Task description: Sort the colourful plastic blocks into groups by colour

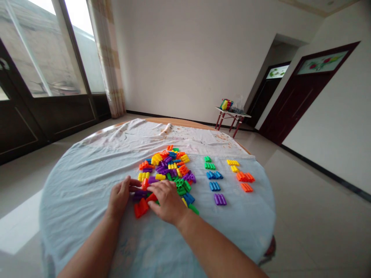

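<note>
A pile of plastic building blocks shaped like joined tubes, in several colours, lies on the cloth before me. My left hand [121, 195] is at the pile's near left edge, its fingers stretched toward an orange block [145, 183]. My right hand [168, 199] reaches over the near side, fingers extended and thumb apart, with its fingertips close to the same orange block. Whether either hand touches it is hard to see. Below the fingers lies a larger red-orange block [141, 208]. Green blocks [180, 184] are beside my right hand, which hides part of the pile.
Right of the pile, separate blocks lie in two columns: green [210, 166], blue [215, 175] and purple [220, 199], then yellow [233, 162] and orange [245, 177]. A pale cloth [87, 185] covers the round table. A small side table [232, 112] stands by the far wall.
</note>
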Action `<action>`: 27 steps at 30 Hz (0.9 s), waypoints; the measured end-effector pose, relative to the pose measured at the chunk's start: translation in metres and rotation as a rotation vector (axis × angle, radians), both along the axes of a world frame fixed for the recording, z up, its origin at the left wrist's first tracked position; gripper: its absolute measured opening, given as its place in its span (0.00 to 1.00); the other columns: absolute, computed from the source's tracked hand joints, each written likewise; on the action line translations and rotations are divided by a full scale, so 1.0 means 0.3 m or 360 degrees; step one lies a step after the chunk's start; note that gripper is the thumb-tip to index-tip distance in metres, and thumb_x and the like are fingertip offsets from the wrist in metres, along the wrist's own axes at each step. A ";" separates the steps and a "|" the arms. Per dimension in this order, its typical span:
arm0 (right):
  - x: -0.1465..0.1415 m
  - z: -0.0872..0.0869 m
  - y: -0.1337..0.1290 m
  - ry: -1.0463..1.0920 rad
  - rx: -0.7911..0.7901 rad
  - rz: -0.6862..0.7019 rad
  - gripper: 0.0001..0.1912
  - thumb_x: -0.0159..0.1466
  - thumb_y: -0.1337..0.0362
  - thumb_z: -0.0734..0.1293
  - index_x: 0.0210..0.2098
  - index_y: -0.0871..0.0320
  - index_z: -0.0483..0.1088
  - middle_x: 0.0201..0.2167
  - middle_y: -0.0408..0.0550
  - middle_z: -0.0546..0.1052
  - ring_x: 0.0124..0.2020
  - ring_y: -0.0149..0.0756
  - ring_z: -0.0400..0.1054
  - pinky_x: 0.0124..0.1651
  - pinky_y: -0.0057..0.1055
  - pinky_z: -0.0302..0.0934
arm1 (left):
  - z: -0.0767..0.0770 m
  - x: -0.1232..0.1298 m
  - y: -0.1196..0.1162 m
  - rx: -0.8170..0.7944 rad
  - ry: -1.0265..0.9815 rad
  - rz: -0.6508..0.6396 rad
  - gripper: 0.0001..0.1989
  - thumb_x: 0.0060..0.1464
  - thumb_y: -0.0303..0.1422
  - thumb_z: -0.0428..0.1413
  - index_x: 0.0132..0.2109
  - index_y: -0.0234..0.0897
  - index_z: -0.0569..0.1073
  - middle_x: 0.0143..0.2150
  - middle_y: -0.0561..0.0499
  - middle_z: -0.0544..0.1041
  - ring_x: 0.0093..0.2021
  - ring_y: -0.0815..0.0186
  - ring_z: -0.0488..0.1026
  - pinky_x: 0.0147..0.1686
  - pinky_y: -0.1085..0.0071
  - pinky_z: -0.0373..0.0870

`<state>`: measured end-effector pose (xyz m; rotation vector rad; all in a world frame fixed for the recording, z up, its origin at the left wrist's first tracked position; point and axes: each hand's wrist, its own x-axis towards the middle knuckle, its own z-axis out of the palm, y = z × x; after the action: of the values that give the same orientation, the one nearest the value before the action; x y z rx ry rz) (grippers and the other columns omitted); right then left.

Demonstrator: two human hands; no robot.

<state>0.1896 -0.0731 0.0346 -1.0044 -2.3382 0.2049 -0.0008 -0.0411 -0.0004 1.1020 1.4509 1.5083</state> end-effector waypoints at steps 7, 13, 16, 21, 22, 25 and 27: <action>-0.124 -0.017 0.028 -0.0238 -0.0022 -0.0060 0.14 0.61 0.61 0.64 0.46 0.56 0.69 0.43 0.49 0.74 0.47 0.42 0.63 0.49 0.41 0.54 | 0.002 0.002 0.002 0.0039 -0.0053 -0.0043 0.22 0.46 0.49 0.50 0.24 0.33 0.73 0.24 0.44 0.78 0.23 0.61 0.73 0.24 0.65 0.71; -0.119 -0.018 0.023 -0.0352 -0.0007 -0.0081 0.10 0.64 0.62 0.60 0.40 0.55 0.72 0.39 0.49 0.75 0.46 0.42 0.61 0.47 0.42 0.54 | 0.001 -0.003 0.008 0.0031 -0.0092 0.0041 0.22 0.47 0.50 0.48 0.25 0.34 0.73 0.23 0.45 0.77 0.23 0.60 0.74 0.24 0.64 0.72; -0.113 -0.017 0.019 -0.0356 -0.0018 -0.0099 0.10 0.64 0.64 0.59 0.39 0.55 0.72 0.40 0.49 0.75 0.47 0.42 0.60 0.48 0.41 0.54 | -0.006 -0.012 0.012 0.0041 -0.0107 0.0176 0.23 0.49 0.49 0.44 0.25 0.35 0.72 0.23 0.46 0.76 0.24 0.60 0.74 0.26 0.64 0.72; -0.095 -0.034 0.010 -0.0302 -0.0003 -0.0082 0.11 0.65 0.67 0.57 0.40 0.56 0.70 0.38 0.47 0.75 0.44 0.40 0.62 0.50 0.41 0.53 | -0.015 -0.032 0.016 0.0052 -0.0093 0.0434 0.23 0.53 0.45 0.40 0.27 0.34 0.71 0.24 0.47 0.75 0.25 0.63 0.73 0.29 0.65 0.71; -0.090 -0.036 0.008 -0.0292 0.0004 -0.0085 0.11 0.65 0.67 0.57 0.41 0.56 0.70 0.38 0.48 0.75 0.44 0.40 0.62 0.50 0.42 0.53 | -0.016 -0.034 0.018 0.0049 -0.0084 0.0459 0.23 0.54 0.44 0.40 0.27 0.34 0.71 0.24 0.48 0.75 0.26 0.63 0.73 0.30 0.66 0.71; -0.082 -0.034 -0.002 -0.0266 0.0032 -0.0102 0.11 0.64 0.65 0.58 0.44 0.56 0.69 0.39 0.48 0.75 0.46 0.41 0.62 0.50 0.42 0.53 | -0.020 -0.032 0.023 0.0030 -0.0054 0.0468 0.22 0.54 0.44 0.40 0.27 0.35 0.71 0.23 0.49 0.74 0.25 0.64 0.72 0.30 0.67 0.70; -0.094 -0.030 -0.008 -0.0261 0.0042 -0.0081 0.11 0.63 0.63 0.59 0.44 0.56 0.68 0.40 0.48 0.75 0.47 0.41 0.62 0.50 0.42 0.53 | -0.020 -0.026 0.026 0.0016 -0.0034 0.0437 0.22 0.54 0.44 0.41 0.26 0.35 0.71 0.23 0.49 0.74 0.24 0.64 0.71 0.28 0.67 0.69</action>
<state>0.1615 -0.0756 0.0257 -1.1035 -2.4515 0.0741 -0.0085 -0.0334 -0.0065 0.9167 1.6331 1.7109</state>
